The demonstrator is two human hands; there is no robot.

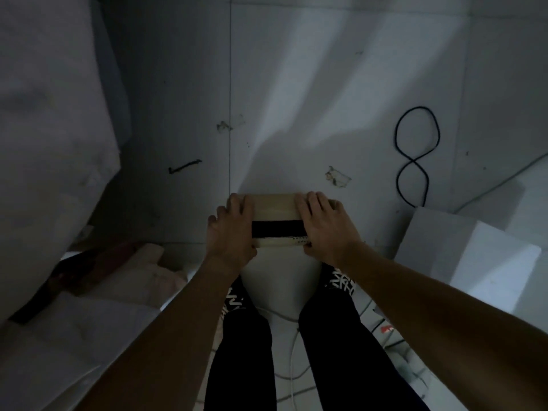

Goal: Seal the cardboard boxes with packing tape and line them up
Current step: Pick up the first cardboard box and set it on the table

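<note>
Gripping cardboard box (275, 206) by both ends: L hand (234, 232) on left end, R hand (323, 228) on right, fingers curled over top, thumbs at near edge. Box btwn hands, ahead of legs (243, 351). Across top, black band (278, 229) (prob. tape, light dim). On floor (296, 84) to right, well apart: looped black cable (415, 155).

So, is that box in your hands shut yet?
Likely open: a dark band runs across the cardboard box between its tan far flap and pale near edge. Gap or dark tape, cannot tell for sure.
</note>
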